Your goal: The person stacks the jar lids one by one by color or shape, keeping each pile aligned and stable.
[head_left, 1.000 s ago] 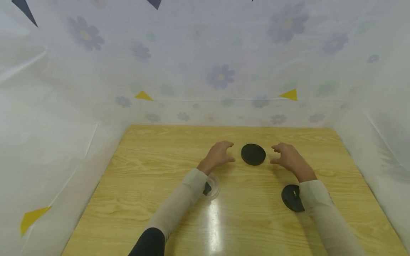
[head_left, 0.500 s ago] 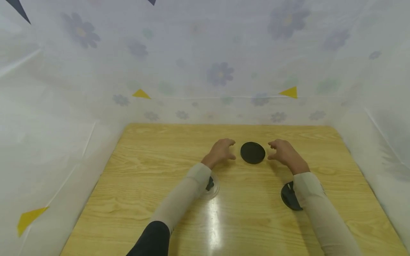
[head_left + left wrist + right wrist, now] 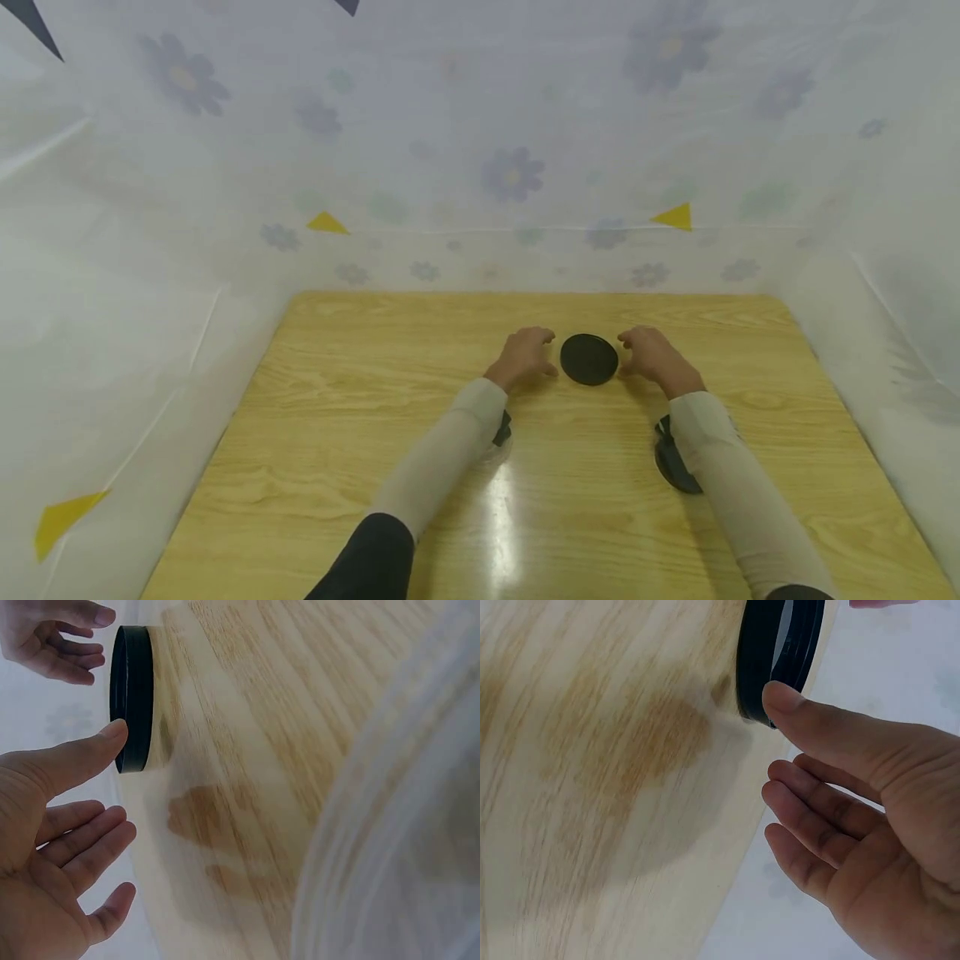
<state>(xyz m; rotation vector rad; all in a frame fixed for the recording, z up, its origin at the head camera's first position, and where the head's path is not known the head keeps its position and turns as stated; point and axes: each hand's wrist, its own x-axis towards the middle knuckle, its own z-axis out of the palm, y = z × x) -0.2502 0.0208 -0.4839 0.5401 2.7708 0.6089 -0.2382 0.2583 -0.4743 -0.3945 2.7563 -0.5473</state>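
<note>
A round, shallow black lid-like dish (image 3: 589, 360) with a raised rim lies on the wooden table. Just to its left is my left hand (image 3: 522, 357), thumb and fingers spread apart and holding nothing. My right hand (image 3: 657, 360) mirrors it on the other side, fingers loosely bent and very near the rim. The left wrist view shows the black dish (image 3: 135, 697) side-on, with the left thumb overlapping its edge. In the right wrist view the right thumb overlaps the dish (image 3: 761, 652); contact cannot be told in either view.
A clear round plastic piece (image 3: 498, 455), with something dark by it, is partly hidden under my left sleeve. Another black disc (image 3: 675, 467) lies partly under my right sleeve. White flowered sheeting (image 3: 480, 125) rises behind the table's far edge and at both sides.
Both hands have moved inward toward the black dish, the right hand leftward and the left hand slightly rightward. The dish itself stays in place on the table.
</note>
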